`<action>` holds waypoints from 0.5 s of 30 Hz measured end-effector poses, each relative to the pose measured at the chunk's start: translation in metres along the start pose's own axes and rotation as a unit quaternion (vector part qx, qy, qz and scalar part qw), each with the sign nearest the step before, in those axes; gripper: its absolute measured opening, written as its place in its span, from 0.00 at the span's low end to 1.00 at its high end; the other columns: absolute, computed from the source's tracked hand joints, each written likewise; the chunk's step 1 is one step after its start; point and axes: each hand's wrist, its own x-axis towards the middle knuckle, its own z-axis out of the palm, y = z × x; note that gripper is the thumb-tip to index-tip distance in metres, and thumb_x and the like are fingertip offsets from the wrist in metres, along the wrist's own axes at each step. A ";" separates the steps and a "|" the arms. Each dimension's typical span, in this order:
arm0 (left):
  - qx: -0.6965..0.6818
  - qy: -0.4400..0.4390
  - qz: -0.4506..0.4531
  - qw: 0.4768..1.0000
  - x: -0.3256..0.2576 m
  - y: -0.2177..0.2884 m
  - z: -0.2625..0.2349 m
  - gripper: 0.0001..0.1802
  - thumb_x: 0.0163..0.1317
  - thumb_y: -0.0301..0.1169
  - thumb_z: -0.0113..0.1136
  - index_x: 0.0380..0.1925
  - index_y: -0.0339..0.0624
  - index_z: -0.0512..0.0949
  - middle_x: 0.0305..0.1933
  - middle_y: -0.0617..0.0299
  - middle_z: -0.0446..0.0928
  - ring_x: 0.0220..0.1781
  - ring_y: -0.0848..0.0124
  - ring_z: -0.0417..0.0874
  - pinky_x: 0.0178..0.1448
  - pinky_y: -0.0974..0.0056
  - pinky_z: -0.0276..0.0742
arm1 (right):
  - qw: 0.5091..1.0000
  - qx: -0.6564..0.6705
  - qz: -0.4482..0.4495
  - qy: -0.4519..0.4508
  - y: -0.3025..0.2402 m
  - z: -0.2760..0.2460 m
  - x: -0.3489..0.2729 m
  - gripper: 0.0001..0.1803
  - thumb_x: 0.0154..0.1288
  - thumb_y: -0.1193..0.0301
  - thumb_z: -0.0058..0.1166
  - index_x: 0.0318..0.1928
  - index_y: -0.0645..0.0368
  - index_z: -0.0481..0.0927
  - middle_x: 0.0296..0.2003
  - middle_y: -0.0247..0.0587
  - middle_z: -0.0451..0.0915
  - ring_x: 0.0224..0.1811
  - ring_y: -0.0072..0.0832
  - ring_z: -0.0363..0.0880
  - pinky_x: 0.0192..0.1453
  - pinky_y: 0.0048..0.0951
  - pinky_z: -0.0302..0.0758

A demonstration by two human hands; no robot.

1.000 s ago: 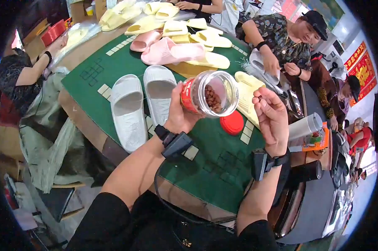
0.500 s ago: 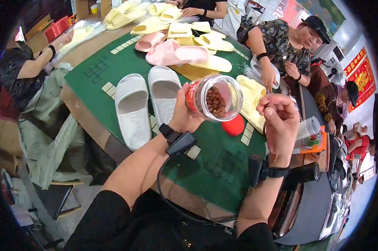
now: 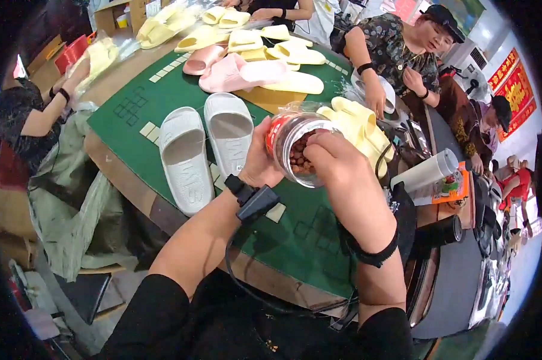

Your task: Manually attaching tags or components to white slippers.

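My left hand (image 3: 264,157) grips a clear plastic jar (image 3: 278,139) with a red label, tilted with its mouth toward me. Small reddish-brown nuts or kernels (image 3: 297,161) lie inside it. My right hand (image 3: 338,161) reaches over the rim with its fingers down in the jar's mouth; the fingertips are hidden among the contents. Left of the jar, a pair of light grey slide sandals, one left (image 3: 186,162) and one right (image 3: 229,133), rests on the green table mat (image 3: 271,252).
Pink slippers (image 3: 235,73) and several yellow slippers (image 3: 358,129) lie across the table's far side. At the right stand a white cylinder (image 3: 427,170), an orange packet (image 3: 454,186) and a black cup (image 3: 442,230). A co-worker in a cap (image 3: 397,54) sits across; other people work around the table.
My right hand has moved left from beside the jar, and its fingers have gone into the mouth. The red lid on the mat is now hidden. My left hand still holds the jar.
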 end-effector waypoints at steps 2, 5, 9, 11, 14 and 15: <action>0.012 -0.025 -0.005 1.000 0.001 0.000 0.000 0.37 0.69 0.60 0.36 0.63 0.41 0.69 0.62 0.49 0.74 0.62 0.57 0.76 0.69 0.52 0.69 | 0.999 -0.050 -0.016 0.001 0.001 0.009 -0.003 0.09 0.53 0.78 0.52 0.36 0.68 0.78 0.41 0.50 0.78 0.46 0.41 0.78 0.50 0.35 0.78; 0.052 -0.017 0.007 0.999 0.000 -0.002 -0.001 0.36 0.69 0.58 0.38 0.64 0.40 0.67 0.62 0.49 0.73 0.63 0.57 0.76 0.70 0.53 0.68 | 0.994 -0.099 -0.035 -0.042 -0.004 0.008 -0.001 0.09 0.52 0.78 0.53 0.35 0.70 0.78 0.40 0.51 0.79 0.45 0.40 0.80 0.50 0.35 0.79; 0.090 -0.022 0.000 0.996 0.000 -0.008 0.009 0.32 0.71 0.54 0.40 0.62 0.40 0.68 0.60 0.53 0.75 0.61 0.63 0.77 0.66 0.57 0.72 | 0.990 -0.056 -0.032 -0.123 0.012 0.013 -0.003 0.11 0.52 0.78 0.53 0.37 0.68 0.79 0.38 0.54 0.80 0.44 0.43 0.81 0.50 0.38 0.78; 0.091 -0.018 0.002 0.996 -0.001 -0.006 0.006 0.31 0.72 0.53 0.40 0.62 0.40 0.68 0.60 0.53 0.75 0.61 0.62 0.77 0.66 0.57 0.72 | 0.994 -0.036 -0.052 -0.092 0.018 0.024 0.000 0.11 0.52 0.78 0.53 0.38 0.67 0.79 0.38 0.54 0.80 0.44 0.43 0.81 0.50 0.39 0.78; 0.112 -0.013 0.007 0.994 -0.002 -0.004 0.005 0.31 0.73 0.53 0.38 0.63 0.41 0.67 0.61 0.53 0.75 0.62 0.62 0.77 0.66 0.56 0.72 | 0.996 -0.002 -0.082 -0.040 0.024 0.031 -0.001 0.12 0.51 0.78 0.54 0.39 0.65 0.79 0.38 0.55 0.80 0.44 0.44 0.81 0.50 0.41 0.78; 0.120 -0.007 0.010 0.993 -0.002 -0.003 0.005 0.31 0.73 0.52 0.37 0.63 0.41 0.66 0.61 0.53 0.75 0.62 0.63 0.76 0.66 0.56 0.72 | 0.996 -0.002 -0.081 -0.039 0.024 0.030 -0.002 0.12 0.51 0.78 0.54 0.39 0.65 0.79 0.38 0.55 0.80 0.44 0.44 0.81 0.50 0.41 0.78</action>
